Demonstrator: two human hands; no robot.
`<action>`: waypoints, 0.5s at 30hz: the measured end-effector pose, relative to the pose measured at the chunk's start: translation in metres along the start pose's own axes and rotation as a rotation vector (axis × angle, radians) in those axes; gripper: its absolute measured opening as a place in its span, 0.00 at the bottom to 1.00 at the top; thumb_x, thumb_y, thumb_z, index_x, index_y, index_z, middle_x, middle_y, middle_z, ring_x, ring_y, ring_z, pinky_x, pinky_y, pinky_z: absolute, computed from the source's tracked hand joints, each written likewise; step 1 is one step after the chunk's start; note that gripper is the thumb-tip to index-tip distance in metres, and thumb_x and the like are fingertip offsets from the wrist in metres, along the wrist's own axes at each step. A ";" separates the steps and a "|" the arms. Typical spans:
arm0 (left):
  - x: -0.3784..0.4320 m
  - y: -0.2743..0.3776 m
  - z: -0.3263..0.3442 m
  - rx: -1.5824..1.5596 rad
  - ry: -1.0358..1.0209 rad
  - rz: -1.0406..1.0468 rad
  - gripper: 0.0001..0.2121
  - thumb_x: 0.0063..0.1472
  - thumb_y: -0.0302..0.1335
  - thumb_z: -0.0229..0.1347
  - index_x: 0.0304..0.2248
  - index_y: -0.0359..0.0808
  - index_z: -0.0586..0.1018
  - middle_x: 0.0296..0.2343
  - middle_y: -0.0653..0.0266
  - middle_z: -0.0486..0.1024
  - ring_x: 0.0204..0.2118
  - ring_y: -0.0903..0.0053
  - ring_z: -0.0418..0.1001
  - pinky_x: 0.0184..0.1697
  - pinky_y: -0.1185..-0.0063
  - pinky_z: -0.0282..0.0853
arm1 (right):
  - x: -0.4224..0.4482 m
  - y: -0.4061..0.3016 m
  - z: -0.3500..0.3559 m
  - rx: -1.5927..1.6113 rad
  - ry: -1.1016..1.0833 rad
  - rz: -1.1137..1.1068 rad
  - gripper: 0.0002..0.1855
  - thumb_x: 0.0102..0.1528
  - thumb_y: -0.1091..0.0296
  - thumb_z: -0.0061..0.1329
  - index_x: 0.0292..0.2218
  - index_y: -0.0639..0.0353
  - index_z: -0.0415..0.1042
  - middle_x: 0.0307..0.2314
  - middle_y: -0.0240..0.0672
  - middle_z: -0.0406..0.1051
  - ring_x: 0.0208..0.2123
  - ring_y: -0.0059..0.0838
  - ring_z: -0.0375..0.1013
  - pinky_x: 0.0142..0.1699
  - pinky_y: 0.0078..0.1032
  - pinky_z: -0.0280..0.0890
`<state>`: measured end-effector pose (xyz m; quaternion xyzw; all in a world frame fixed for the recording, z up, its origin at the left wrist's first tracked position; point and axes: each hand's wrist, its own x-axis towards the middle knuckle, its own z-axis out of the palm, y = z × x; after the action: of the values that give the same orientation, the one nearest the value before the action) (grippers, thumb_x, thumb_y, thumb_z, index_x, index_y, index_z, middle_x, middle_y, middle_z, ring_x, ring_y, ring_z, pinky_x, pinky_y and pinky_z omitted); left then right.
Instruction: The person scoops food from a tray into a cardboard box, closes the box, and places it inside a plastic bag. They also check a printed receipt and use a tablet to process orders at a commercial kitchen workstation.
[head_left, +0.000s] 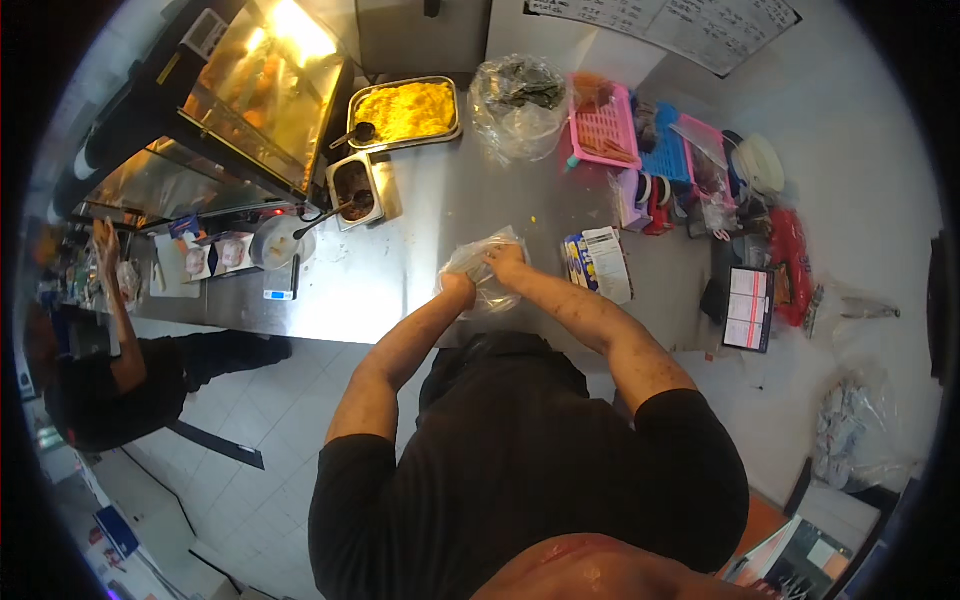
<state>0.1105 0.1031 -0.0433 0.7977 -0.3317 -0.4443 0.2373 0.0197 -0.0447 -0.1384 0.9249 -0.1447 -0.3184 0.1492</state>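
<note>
Near the front edge of the steel counter (412, 225), a clear plastic bag (499, 296) lies under both of my hands. My left hand (459, 289) grips the bag's left side with curled fingers. On its upper right part, my right hand (504, 259) bends its fingers onto the film; whether they pinch it is not clear. To the right lie a blue and yellow box (579, 261) and a printed paper (608, 262). Further back stand a metal tray of yellow food (409, 112), a small metal pan of dark food (354, 184) and a bag of dark leaves (525, 94).
A lit glass display cabinet (255, 97) stands at the back left. Pink baskets (604, 124), a blue basket (666, 142), tape dispensers (656, 206) and a tablet (748, 309) line the right. A small scale (280, 285) sits left, near a co-worker (120, 382).
</note>
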 end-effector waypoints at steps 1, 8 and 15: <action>0.006 -0.042 0.005 -0.605 0.148 -0.220 0.24 0.63 0.43 0.47 0.56 0.43 0.70 0.55 0.58 0.68 0.57 0.64 0.65 0.61 0.67 0.59 | -0.011 -0.030 -0.057 0.024 -0.014 -0.148 0.29 0.59 0.54 0.45 0.60 0.22 0.57 0.64 0.34 0.49 0.63 0.36 0.55 0.65 0.32 0.51; 0.011 -0.059 0.048 -1.748 0.343 -0.348 0.31 0.63 0.50 0.42 0.60 0.43 0.63 0.58 0.59 0.62 0.59 0.61 0.60 0.64 0.62 0.50 | -0.079 -0.030 -0.099 0.307 0.205 -0.348 0.25 0.58 0.56 0.46 0.56 0.33 0.64 0.60 0.37 0.56 0.60 0.45 0.57 0.63 0.38 0.54; -0.028 -0.020 0.025 -1.697 0.061 -0.163 0.28 0.61 0.48 0.44 0.56 0.43 0.64 0.57 0.59 0.61 0.60 0.59 0.58 0.64 0.57 0.46 | -0.080 -0.017 -0.084 0.437 0.531 -0.290 0.23 0.50 0.71 0.53 0.49 0.47 0.71 0.54 0.43 0.64 0.60 0.48 0.58 0.63 0.42 0.55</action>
<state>0.0847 0.1351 -0.0538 0.3826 0.1785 -0.5364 0.7308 0.0153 0.0159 -0.0376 0.9962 -0.0327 -0.0468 -0.0659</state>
